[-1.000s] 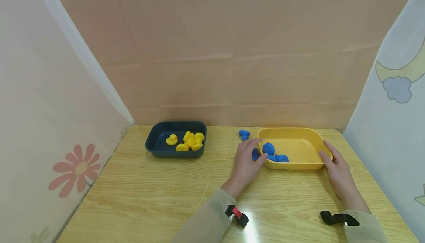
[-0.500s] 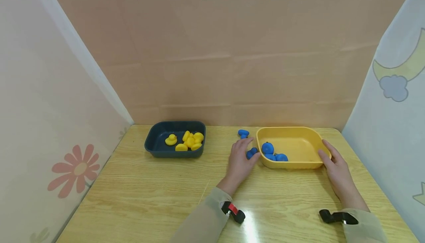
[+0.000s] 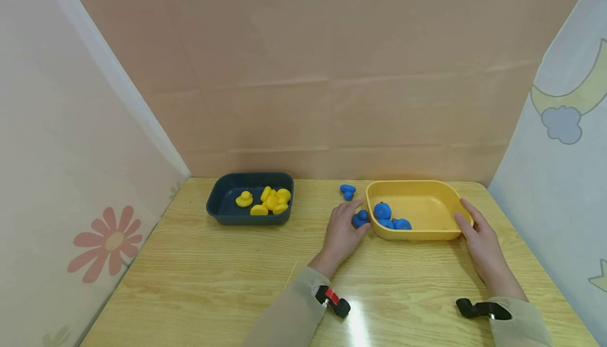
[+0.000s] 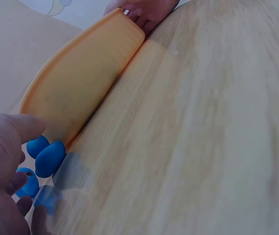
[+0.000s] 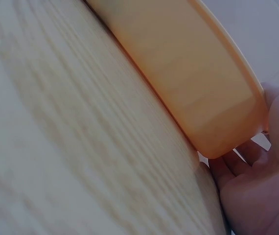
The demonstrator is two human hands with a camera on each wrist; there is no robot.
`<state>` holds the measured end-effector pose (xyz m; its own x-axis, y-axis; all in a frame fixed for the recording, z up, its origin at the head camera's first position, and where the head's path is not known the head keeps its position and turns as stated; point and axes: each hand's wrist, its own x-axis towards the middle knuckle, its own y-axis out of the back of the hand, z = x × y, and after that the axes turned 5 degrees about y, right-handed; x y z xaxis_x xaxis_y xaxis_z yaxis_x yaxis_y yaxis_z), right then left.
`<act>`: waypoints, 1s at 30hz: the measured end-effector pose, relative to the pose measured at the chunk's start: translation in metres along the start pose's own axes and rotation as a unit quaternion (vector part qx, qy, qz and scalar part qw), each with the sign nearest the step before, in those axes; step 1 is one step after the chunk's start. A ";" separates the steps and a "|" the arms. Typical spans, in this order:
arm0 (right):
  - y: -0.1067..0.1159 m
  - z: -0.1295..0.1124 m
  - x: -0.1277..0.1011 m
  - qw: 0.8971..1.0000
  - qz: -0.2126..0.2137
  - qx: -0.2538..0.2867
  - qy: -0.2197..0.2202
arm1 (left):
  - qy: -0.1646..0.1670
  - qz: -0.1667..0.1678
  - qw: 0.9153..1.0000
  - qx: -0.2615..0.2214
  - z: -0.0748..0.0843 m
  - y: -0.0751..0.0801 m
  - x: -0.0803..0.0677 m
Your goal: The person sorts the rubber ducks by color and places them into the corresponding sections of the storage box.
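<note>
My left hand [image 3: 340, 234] is around a blue rubber duck [image 3: 361, 219] on the table, thumb and fingers apart on either side of it. In the left wrist view, this duck [image 4: 50, 159] lies against the outer wall of a yellow bin [image 3: 436, 199], under my thumb. My right hand [image 3: 482, 241] grips the bin's right end, thumb over the rim and fingers along the outside; in the right wrist view the fingers [image 5: 232, 164] reach around the corner. Three blue ducks [image 3: 382, 211] sit in the bin's left end. Another blue duck [image 3: 348, 190] lies behind my left hand.
A dark blue bin [image 3: 251, 219] with several yellow ducks [image 3: 272, 202] stands to the left at the back. A brown paper-like backdrop [image 3: 284, 99] rises behind the wooden table [image 3: 213, 273]. Pale patterned cloth walls [image 3: 569, 189] flank both sides.
My left hand has moved slightly left, away from the yellow bin's left rim, and the blue duck beside the bin shows more. My right hand stays on the bin.
</note>
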<state>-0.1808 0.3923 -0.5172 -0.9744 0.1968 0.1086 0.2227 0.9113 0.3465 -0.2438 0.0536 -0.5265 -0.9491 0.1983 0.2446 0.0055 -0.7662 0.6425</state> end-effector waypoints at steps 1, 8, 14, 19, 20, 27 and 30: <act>0.000 0.000 0.000 1.000 0.000 -0.001 0.000 | 0.001 -0.001 1.000 0.001 0.000 0.000 0.000; 0.000 0.002 0.000 1.000 0.000 -0.004 0.005 | 0.007 -0.007 1.000 0.017 -0.002 -0.001 0.000; 0.000 0.001 0.000 1.000 0.002 -0.005 0.010 | 0.010 -0.013 0.999 0.028 -0.003 -0.001 0.000; -0.001 0.000 0.000 1.000 0.004 0.000 0.008 | 0.005 -0.012 0.999 0.038 -0.003 -0.002 0.000; -0.001 0.000 0.000 1.000 0.003 0.000 0.008 | 0.004 -0.012 0.999 0.041 -0.003 -0.002 0.000; 0.001 0.001 0.002 1.000 0.000 0.005 0.005 | 0.000 -0.010 0.999 0.051 -0.004 -0.003 0.001; 0.001 0.002 0.002 1.000 0.002 0.008 0.007 | -0.007 -0.006 0.999 0.052 -0.005 -0.004 0.002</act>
<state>-0.1824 0.3938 -0.5185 -0.9732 0.1949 0.1223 0.2252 0.9162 0.3316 -0.2468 0.0537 -0.5322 -0.9451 0.2161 0.2450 0.0266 -0.6965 0.7170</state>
